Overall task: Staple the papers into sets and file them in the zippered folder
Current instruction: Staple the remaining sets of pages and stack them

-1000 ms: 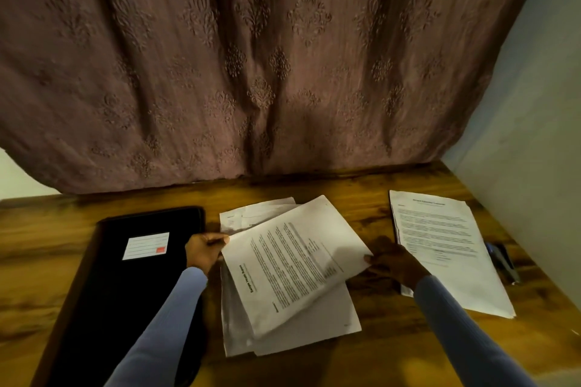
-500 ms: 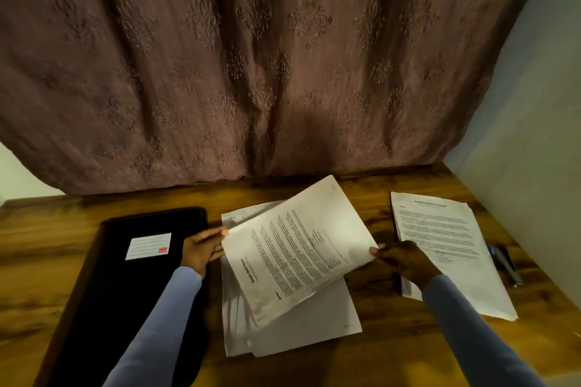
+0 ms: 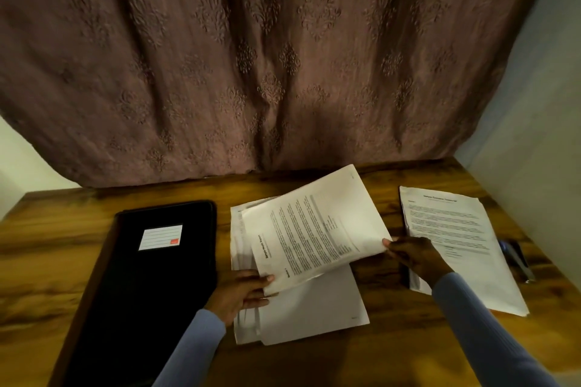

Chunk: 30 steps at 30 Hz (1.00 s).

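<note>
Zippered folder [image 3: 151, 276] hasn't budged, flat on the tabletop [image 3: 47, 261] at 9 o'clock. Left hand [image 3: 242, 292] slid from the printed set's [image 3: 317, 229] upper left corner down to its near corner, grip pinching it. Set's tilted up more over the loose pile [image 3: 314, 311]. Right hand [image 3: 415, 258] still pinches its 3 o'clock edge; other stack [image 3: 456, 236] unchanged.

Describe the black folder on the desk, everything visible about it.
The black folder lies flat and closed on the wooden desk, left of the paper pile. It is a dark, matte rectangle with rounded corners and a brownish left edge. A white label with ruled lines and a small red patch sits on its cover. The left sleeve crosses its right edge; whether they touch is unclear.
</note>
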Available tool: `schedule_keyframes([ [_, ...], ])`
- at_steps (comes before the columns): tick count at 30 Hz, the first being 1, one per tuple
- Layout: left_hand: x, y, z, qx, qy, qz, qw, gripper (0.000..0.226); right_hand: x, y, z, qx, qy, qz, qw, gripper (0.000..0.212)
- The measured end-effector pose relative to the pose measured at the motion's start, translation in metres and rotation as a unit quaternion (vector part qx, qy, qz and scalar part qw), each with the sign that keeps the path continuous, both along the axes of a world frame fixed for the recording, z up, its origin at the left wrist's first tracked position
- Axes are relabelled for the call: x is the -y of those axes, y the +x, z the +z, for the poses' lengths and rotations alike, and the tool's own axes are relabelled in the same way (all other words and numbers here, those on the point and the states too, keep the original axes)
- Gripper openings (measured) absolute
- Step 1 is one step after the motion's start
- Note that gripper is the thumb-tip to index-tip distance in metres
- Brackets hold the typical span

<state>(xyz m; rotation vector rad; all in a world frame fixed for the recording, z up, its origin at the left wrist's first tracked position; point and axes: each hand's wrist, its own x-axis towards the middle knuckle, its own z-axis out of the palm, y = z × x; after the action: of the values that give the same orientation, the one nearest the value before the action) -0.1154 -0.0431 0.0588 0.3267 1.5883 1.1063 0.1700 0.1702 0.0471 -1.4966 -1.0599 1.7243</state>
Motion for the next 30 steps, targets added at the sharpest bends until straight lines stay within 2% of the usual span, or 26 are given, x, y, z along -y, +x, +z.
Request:
schedule_keyframes([
  [6, 0.002, 0.002, -0.003, -0.025, 0.003, 0.005, 1.000, 0.030, -0.001, -0.002, -0.001, -0.026, -0.011, -0.028, 0.999, 0.024],
  [11, -0.002, 0.005, -0.001, -0.053, 0.016, 0.024, 0.998, 0.025, -0.002, 0.002, -0.006, -0.010, -0.012, -0.013, 1.000, 0.025],
  [13, -0.004, 0.006, 0.001, -0.057, 0.020, 0.028, 0.998, 0.023, -0.002, 0.001, -0.007, -0.005, 0.000, -0.015, 1.000, 0.033],
  [18, -0.008, 0.007, -0.002, -0.047, 0.001, 0.046, 0.998, 0.020, 0.006, 0.002, -0.010, -0.009, 0.031, -0.032, 0.999, 0.026],
  [22, -0.010, 0.012, -0.004, -0.040, 0.007, 0.060, 0.997, 0.018, 0.012, 0.002, -0.010, -0.035, 0.079, -0.073, 0.994, 0.042],
  [28, -0.011, 0.029, -0.001, -0.039, 0.056, 0.074, 0.995, 0.015, 0.017, 0.007, -0.003, -0.003, 0.115, -0.086, 0.990, 0.004],
  [30, -0.015, 0.039, 0.001, -0.037, 0.075, 0.068, 0.994, 0.016, 0.018, 0.016, -0.009, 0.046, 0.163, -0.100, 0.980, 0.006],
])
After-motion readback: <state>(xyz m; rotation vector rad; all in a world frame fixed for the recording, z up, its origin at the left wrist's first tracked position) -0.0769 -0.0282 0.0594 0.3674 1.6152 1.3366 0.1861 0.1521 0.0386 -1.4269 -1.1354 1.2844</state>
